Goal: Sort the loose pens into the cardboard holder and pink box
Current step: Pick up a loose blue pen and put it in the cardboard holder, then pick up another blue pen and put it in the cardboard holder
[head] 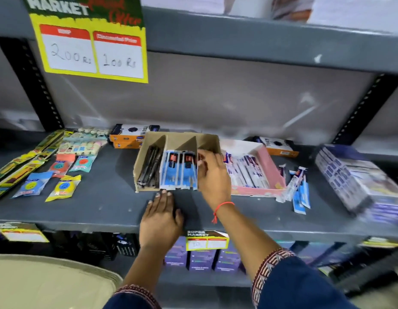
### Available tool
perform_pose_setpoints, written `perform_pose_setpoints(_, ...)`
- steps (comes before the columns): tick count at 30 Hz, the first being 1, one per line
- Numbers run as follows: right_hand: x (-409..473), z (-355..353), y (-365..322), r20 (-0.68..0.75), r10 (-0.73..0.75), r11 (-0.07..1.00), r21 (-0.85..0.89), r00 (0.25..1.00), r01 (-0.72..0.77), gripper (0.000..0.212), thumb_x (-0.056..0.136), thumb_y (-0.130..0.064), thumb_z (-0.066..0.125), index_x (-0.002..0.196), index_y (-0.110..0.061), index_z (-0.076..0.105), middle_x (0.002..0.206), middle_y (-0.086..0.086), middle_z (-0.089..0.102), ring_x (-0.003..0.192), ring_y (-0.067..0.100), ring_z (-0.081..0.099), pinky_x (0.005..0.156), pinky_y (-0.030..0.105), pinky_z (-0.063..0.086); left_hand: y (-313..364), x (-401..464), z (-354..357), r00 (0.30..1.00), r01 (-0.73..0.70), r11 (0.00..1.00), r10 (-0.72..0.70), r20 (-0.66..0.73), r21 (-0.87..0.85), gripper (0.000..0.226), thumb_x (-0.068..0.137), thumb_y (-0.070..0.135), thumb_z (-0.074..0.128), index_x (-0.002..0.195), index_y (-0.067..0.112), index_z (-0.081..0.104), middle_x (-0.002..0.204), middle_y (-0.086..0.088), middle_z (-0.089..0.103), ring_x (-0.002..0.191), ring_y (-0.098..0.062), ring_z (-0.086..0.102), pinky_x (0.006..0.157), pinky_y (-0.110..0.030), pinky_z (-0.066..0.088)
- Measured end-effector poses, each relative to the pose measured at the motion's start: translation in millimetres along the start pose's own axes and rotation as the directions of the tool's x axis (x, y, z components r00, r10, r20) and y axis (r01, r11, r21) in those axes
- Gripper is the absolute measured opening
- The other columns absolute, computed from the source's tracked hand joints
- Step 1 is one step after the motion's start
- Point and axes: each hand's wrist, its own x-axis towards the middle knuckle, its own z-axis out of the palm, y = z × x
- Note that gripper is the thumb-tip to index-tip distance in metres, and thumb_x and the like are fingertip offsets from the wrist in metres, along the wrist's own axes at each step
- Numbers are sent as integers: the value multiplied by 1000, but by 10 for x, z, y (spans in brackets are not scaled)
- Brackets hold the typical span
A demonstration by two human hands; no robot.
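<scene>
A cardboard holder with three slanted slots stands mid-shelf. Dark pens fill its left slot and blue-packed pens its middle one. My right hand covers the right slot, fingers curled on a packed pen whose red tip shows. My left hand lies flat on the shelf, fingertips against the holder's front edge, holding nothing. To the right sits the pink box with several white packed pens. Loose packed pens lie just right of the box.
Toy and eraser packets cover the shelf's left part. Orange-black boxes stand behind the holder and the pink box. A stack of wrapped packs fills the far right. A yellow price sign hangs above.
</scene>
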Motion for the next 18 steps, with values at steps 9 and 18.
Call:
perform_pose_setpoints(9, -38, -1176, 1362, -330, 523, 802, -121, 786, -585, 28, 86, -5, 47, 112, -2, 57, 118, 27, 56, 110, 43, 51, 86, 46, 41, 184, -10, 15, 986, 154, 985, -158, 58, 73, 63, 93, 40, 27, 145, 6, 16, 156, -11, 16, 144, -25, 11, 118, -38, 5)
perform_pose_setpoints(18, 10, -1508, 1864, -82, 719, 630, -344, 691, -696, 42, 92, -24, 48, 128, -1, 48, 138, 22, 40, 127, 40, 35, 99, 45, 40, 786, -174, 47, 966, 236, 970, -241, 98, 61, 72, 93, 46, 25, 144, -1, 4, 156, -19, 6, 145, -28, 3, 118, -40, 2)
